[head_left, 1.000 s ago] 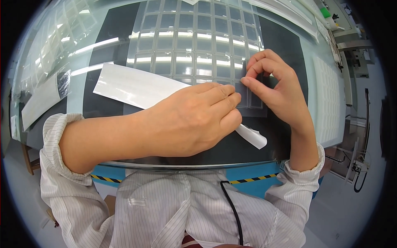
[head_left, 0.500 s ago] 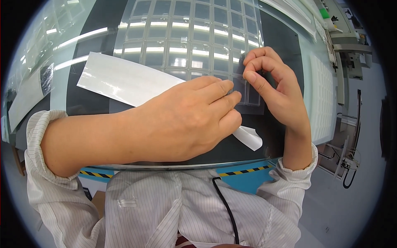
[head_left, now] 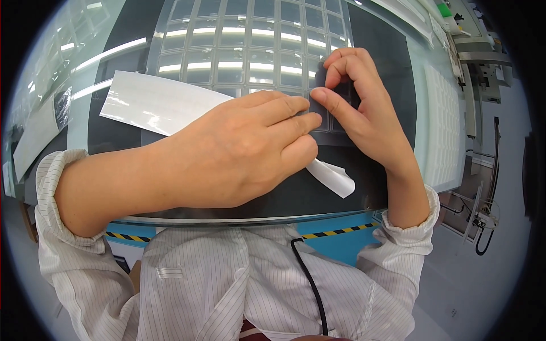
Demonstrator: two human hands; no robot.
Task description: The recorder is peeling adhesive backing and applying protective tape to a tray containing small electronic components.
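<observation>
Our right hand (head_left: 364,108) pinches a small dark film piece (head_left: 319,77) at thumb and forefinger, over the near right cells of the clear grid sheet (head_left: 250,45). Our left hand (head_left: 239,153) lies flat, fingers closed on nothing, pinning the white strip (head_left: 153,102), likely to steady it. The strip's long axis runs from far left to near right, ending curled (head_left: 335,179) on the dark mat (head_left: 387,51).

A white, finely striped smock (head_left: 227,284) with buttoned-looking cuffs and a black cable (head_left: 310,284) down its front.
</observation>
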